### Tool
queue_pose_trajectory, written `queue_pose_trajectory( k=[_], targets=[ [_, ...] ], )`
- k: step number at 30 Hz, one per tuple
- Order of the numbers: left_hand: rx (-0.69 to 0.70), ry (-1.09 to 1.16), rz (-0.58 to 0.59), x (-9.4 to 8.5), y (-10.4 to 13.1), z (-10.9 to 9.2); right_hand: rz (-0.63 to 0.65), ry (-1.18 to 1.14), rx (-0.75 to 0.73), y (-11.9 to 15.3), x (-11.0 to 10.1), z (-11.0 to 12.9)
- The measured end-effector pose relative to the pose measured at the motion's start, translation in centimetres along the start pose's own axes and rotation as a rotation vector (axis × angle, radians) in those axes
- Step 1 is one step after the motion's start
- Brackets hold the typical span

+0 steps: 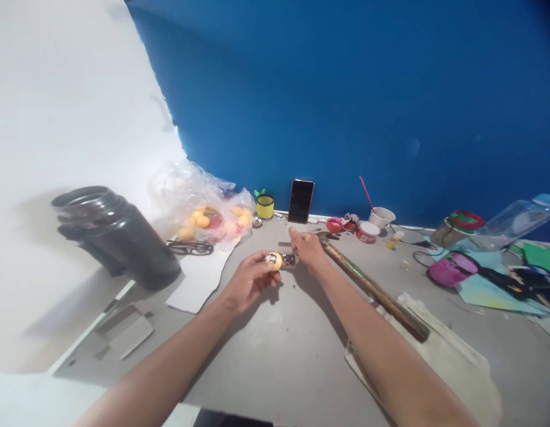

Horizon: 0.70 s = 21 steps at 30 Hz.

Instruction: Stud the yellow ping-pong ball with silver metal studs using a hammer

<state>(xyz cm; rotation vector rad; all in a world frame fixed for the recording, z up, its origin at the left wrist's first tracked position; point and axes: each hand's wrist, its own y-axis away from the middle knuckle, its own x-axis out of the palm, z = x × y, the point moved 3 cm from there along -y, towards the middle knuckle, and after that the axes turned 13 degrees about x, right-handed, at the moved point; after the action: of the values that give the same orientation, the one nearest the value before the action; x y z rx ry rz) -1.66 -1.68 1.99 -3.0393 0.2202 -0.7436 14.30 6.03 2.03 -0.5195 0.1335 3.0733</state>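
Observation:
My left hand point(248, 280) is closed on a small yellow-orange ball point(275, 260) with silver and dark patches on its face. Just right of the ball sits a small dark metallic piece point(289, 260), its exact kind too small to make out. My right hand point(307, 248) is closed with the thumb raised, gripping a thin grey strip point(284, 244) whose tip sticks out to the left. Close behind the right wrist lies a hammer point(372, 284) with a worn wooden handle, its head turned toward the wall.
A phone point(301, 201) leans on the blue wall. Clear plastic bags of yellow balls point(202, 219), glasses point(192, 248) and a big dark bottle point(118, 237) are at left. A white cup point(381, 218) with a brush, a pink tape roll point(452, 270) and a cloth point(448, 356) lie right.

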Motion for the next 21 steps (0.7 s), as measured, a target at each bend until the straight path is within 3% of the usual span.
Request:
queue_pose_trajectory(
  k=[5, 8, 9, 11, 13, 15, 19, 21],
  targets=[
    [0.036, -0.004, -0.045, -0.6, -0.5, -0.2, 0.028, 0.385, -0.094, 0.1, -1.4, 1.3],
    [0.037, -0.018, -0.003, -0.7, -0.4, -0.4, 0.010, 0.530, -0.152, 0.5, -2.6, 2.4],
    [0.012, -0.028, 0.066, -0.4, -0.2, -0.4, -0.025, 0.526, -0.167, 0.6, -3.0, 2.8],
    [-0.090, -0.010, 0.311, 0.8, 0.8, -0.1, -0.077, 0.478, -0.192, 0.7, -3.7, 3.4],
    [-0.240, 0.038, 0.556, 2.3, 2.4, 0.6, -0.122, 0.420, -0.181, 0.3, -4.2, 3.8],
    [-0.406, 0.069, 0.724, 3.6, 4.0, 1.6, -0.164, 0.384, -0.179, -0.4, -4.8, 4.2],
    [-0.517, 0.060, 0.823, 5.2, 5.7, 3.2, -0.252, 0.329, -0.239, -1.5, -6.7, 4.6],
    [-0.517, -0.009, 0.845, 5.8, 5.9, 3.9, -0.201, 0.315, -0.243, -1.1, -7.5, 4.3]
  ],
)
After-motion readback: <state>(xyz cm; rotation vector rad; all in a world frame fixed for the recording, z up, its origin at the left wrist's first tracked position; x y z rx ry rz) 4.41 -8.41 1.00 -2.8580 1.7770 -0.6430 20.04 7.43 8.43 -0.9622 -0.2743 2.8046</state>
